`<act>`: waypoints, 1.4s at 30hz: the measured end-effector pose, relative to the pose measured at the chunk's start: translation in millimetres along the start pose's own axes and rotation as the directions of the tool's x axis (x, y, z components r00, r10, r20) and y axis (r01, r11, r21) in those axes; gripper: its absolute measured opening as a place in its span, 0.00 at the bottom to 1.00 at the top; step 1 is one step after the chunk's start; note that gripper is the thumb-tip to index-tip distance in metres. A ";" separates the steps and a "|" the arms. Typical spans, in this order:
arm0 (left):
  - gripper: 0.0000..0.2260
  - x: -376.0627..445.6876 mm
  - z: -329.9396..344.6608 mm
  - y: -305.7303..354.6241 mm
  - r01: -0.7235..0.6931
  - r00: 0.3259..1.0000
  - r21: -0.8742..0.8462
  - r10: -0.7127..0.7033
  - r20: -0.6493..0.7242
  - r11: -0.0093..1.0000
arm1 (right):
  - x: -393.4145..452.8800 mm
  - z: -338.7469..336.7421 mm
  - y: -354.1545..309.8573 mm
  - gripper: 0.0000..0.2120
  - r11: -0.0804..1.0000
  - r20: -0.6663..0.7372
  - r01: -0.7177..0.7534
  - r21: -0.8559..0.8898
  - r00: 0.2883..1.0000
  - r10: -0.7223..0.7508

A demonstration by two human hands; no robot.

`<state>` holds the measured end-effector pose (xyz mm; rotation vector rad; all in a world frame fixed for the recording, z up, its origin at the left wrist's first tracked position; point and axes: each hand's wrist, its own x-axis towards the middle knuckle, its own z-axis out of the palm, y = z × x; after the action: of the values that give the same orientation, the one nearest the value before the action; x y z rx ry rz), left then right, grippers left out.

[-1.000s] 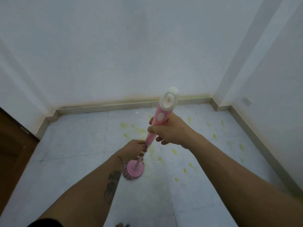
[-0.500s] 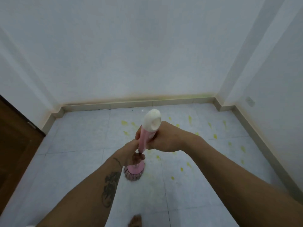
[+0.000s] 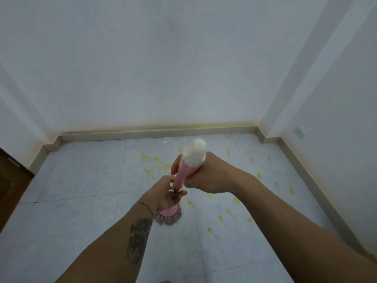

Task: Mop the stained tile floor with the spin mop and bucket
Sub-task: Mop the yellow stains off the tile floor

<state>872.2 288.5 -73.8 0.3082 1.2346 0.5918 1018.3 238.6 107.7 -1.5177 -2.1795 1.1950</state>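
Both hands' fingers grip the near-upright mop handle, its head apparently on the tiles.

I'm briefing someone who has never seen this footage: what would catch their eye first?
Dead centre, a pink mop handle with a white cap, gripped by the right hand near the top and the left hand lower down. Its mop head sits on the pale tile floor. Yellow stains dot the tiles, mostly ahead and to the right.

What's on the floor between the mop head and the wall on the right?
Yellow stains dot the tile floor between the mop head and the right wall, in the head view.
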 end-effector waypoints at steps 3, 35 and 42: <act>0.19 9.8 -6.1 8.0 -0.010 1.000 -0.027 0.011 0.017 1.000 | 5.9 1.9 -4.1 0.16 0.996 -0.028 -0.079 0.044 0.996 0.080; 0.01 40.4 15.3 -9.1 -0.058 0.986 -0.062 0.047 -0.158 0.996 | 34.1 7.4 36.9 0.22 0.558 0.449 -0.747 0.362 0.664 0.598; 0.09 62.2 2.0 -2.5 -0.006 0.981 -0.030 0.000 -0.194 1.000 | 57.8 31.1 47.3 0.19 0.433 0.538 -0.809 0.398 0.588 0.603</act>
<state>887.5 322.5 -123.6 0.2301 1.4114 0.6542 1006.6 279.5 38.9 -2.0642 -0.9157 2.2714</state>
